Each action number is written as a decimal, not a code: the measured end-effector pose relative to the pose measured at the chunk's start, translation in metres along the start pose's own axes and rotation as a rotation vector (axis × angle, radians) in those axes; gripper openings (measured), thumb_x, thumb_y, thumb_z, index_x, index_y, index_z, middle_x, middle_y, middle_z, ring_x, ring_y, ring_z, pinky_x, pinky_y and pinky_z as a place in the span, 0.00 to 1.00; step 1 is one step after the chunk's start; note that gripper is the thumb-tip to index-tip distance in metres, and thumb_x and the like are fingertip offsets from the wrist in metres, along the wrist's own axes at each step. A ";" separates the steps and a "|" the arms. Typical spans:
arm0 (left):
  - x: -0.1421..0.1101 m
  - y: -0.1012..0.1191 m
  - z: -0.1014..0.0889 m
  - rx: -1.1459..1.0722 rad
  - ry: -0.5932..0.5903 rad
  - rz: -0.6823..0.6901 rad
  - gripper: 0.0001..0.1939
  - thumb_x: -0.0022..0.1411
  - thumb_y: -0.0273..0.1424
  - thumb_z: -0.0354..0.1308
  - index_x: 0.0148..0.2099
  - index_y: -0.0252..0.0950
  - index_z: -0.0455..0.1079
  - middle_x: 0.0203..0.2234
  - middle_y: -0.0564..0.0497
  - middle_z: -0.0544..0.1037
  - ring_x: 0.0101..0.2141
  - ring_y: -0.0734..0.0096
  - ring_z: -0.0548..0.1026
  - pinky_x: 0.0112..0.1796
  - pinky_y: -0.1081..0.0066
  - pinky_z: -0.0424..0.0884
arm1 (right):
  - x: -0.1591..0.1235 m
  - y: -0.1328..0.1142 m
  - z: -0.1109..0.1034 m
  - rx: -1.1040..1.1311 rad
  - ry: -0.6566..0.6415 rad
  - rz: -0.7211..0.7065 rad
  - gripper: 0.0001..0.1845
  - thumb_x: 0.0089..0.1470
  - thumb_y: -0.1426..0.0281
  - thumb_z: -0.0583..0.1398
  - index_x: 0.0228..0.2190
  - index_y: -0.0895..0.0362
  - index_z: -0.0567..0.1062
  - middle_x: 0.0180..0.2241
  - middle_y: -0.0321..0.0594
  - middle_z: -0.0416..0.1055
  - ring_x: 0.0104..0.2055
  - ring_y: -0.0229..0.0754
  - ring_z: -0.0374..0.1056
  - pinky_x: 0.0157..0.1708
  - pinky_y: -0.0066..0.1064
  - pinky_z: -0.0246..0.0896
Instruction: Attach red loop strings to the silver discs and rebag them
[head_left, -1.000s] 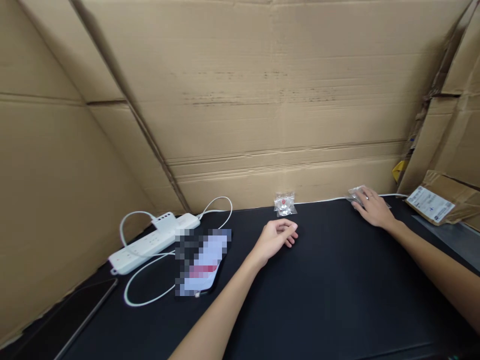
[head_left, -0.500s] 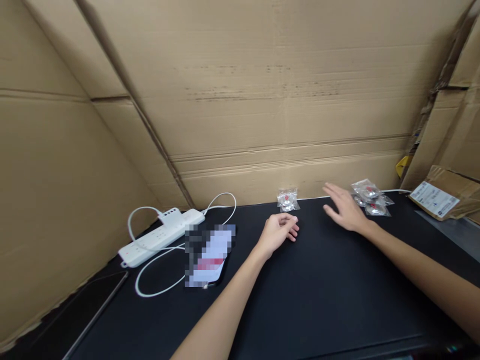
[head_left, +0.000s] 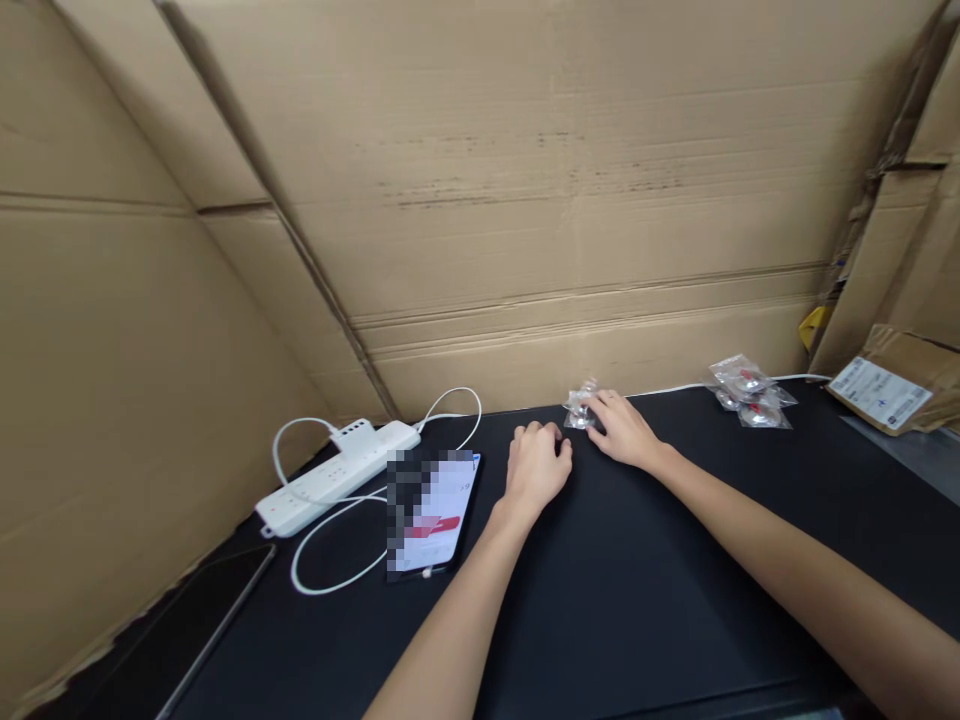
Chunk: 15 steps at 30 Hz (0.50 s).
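Observation:
My right hand [head_left: 622, 428] is at the back of the black table, its fingers closed on a small clear plastic packet [head_left: 578, 410] with a shiny round piece inside. The fingertips cover the packet's right side. To the left and slightly nearer, my left hand [head_left: 534, 465] rests back-up on the table, fingers bent and thumb apart. It holds nothing that I can see. Several similar packets [head_left: 752, 390], with shiny round pieces and red marks, lie piled at the back right.
Left of my hands lies a lit phone [head_left: 439, 520], partly pixelated, with a white cable [head_left: 296, 570] looping by a white power strip [head_left: 337, 478]. A dark flat device [head_left: 202, 630] lies front left. Cardboard walls [head_left: 480, 250] enclose the table; a labelled parcel [head_left: 881, 390] sits right.
My right hand has moved left from near the packet pile to the single packet and closed on it. My left hand has shifted slightly left and turned back-up.

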<state>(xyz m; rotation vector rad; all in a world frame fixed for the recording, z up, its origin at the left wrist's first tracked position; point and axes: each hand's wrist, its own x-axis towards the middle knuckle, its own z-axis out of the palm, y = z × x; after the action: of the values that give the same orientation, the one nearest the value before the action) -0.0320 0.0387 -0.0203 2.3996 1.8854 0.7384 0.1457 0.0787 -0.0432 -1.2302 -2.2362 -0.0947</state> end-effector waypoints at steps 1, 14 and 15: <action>-0.001 0.001 0.000 0.011 -0.003 -0.002 0.11 0.62 0.34 0.53 0.39 0.34 0.75 0.37 0.41 0.76 0.41 0.55 0.72 0.43 0.63 0.66 | -0.002 0.000 -0.002 0.008 0.026 0.016 0.23 0.56 0.70 0.57 0.54 0.58 0.66 0.50 0.51 0.67 0.52 0.50 0.63 0.53 0.42 0.57; -0.008 0.033 -0.008 -1.023 -0.138 -0.190 0.18 0.61 0.44 0.56 0.34 0.34 0.74 0.26 0.46 0.78 0.28 0.64 0.76 0.31 0.67 0.71 | -0.047 -0.038 -0.035 0.238 0.266 -0.172 0.15 0.58 0.76 0.54 0.45 0.55 0.73 0.41 0.46 0.68 0.45 0.47 0.64 0.45 0.42 0.66; -0.009 0.037 -0.009 -1.182 -0.170 -0.240 0.17 0.59 0.44 0.59 0.34 0.33 0.73 0.26 0.46 0.77 0.27 0.66 0.76 0.29 0.68 0.71 | -0.052 -0.040 -0.039 0.240 0.264 -0.190 0.16 0.58 0.76 0.55 0.47 0.55 0.73 0.43 0.47 0.68 0.46 0.48 0.64 0.46 0.42 0.66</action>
<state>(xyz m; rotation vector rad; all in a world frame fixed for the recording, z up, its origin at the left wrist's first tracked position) -0.0031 0.0179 -0.0047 1.3967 1.0835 1.1251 0.1523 0.0036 -0.0299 -0.8263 -2.0591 -0.0565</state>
